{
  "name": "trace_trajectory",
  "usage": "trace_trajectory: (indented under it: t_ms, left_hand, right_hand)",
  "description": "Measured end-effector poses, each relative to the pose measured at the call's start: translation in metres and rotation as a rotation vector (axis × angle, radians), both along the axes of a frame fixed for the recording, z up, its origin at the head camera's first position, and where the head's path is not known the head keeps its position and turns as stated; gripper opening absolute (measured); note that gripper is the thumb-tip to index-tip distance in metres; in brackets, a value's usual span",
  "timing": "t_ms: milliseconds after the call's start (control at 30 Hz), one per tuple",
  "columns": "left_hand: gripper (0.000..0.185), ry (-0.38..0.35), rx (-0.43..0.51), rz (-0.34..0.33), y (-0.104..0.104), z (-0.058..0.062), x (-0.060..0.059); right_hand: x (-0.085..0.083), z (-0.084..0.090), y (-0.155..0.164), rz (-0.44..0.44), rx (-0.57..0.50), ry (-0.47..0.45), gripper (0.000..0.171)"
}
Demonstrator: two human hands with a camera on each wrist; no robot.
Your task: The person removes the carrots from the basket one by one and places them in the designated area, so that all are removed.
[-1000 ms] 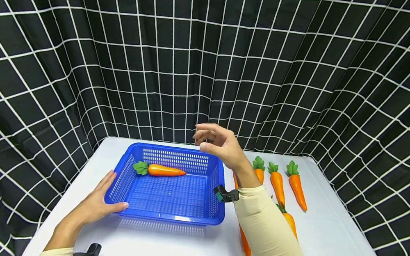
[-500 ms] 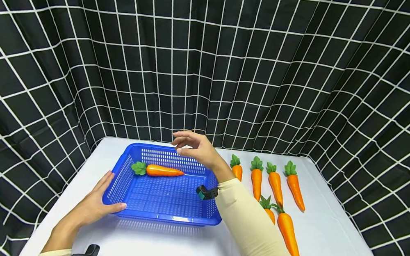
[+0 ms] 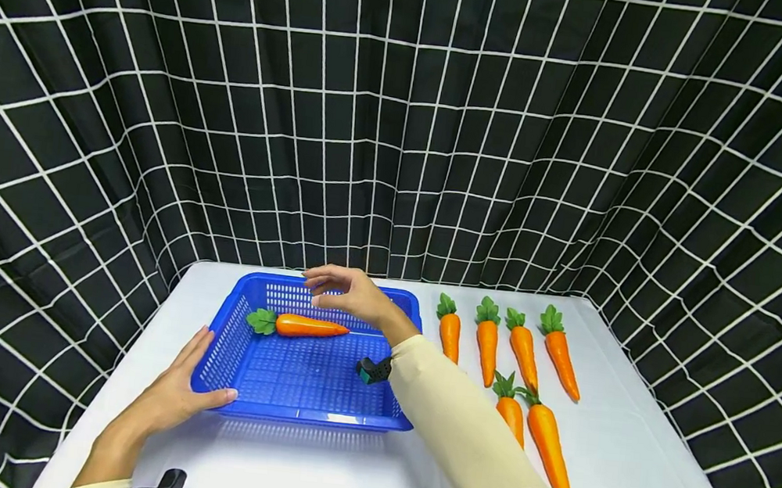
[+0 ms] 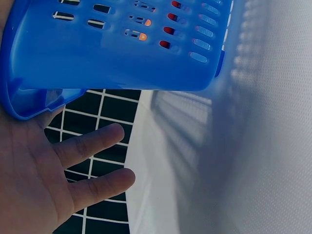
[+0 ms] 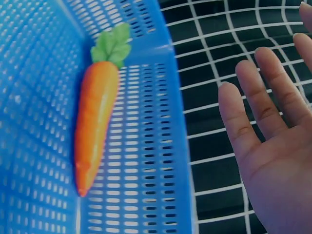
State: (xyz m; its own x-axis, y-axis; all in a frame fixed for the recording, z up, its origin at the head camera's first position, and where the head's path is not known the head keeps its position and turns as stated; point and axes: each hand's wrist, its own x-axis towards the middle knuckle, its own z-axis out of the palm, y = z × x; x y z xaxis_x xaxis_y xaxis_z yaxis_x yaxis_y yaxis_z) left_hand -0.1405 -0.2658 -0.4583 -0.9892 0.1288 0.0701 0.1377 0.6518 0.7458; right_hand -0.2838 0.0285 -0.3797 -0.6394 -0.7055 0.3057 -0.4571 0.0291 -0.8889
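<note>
A blue slotted plastic basket [image 3: 290,413] stands on the white table. One orange carrot [image 3: 308,326] with green leaves lies inside, along its back wall. At the front left corner, my left hand [image 3: 175,392] rests its thumb on the rim, with its straight fingers along the outer left side. The left wrist view shows two fingers [image 4: 100,187] stretched out below the basket wall [image 4: 136,73]. My right hand [image 3: 351,291] hovers over the back of the basket, fingers relaxed and holding nothing. In the right wrist view its fingers [image 5: 268,114] spread beyond the rim, apart from the carrot [image 5: 97,117].
Several more carrots lie on the table to the right, a row of them including one carrot [image 3: 487,351] at the back. Nearer the front is another pair, with one carrot [image 3: 551,452] beside my right sleeve [image 3: 445,414]. A black gridded curtain [image 3: 403,119] surrounds the table.
My right hand has moved left and slightly down, from the basket's right side to above its back wall. Carrots that the right arm covered are now visible. The left hand stays at the corner.
</note>
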Motion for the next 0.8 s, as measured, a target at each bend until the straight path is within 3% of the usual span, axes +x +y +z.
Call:
trace_trajectory:
  t_ms: [233,467,800]
  left_hand:
    - [0.110,0.009,0.012,-0.003,-0.001,-0.002,-0.001]
    - [0.110,0.007,0.011,0.000,-0.001,-0.001,-0.002]
    - [0.110,-0.007,-0.003,0.005,-0.002,-0.004,-0.002]
  right_hand:
    - [-0.017,-0.023,-0.012,-0.031,0.103,-0.027,0.041]
    - [-0.019,-0.034,-0.019,-0.043,0.228,-0.078,0.045]
    - [-0.027,-0.059,-0.024,-0.078,0.317,-0.157,0.049]
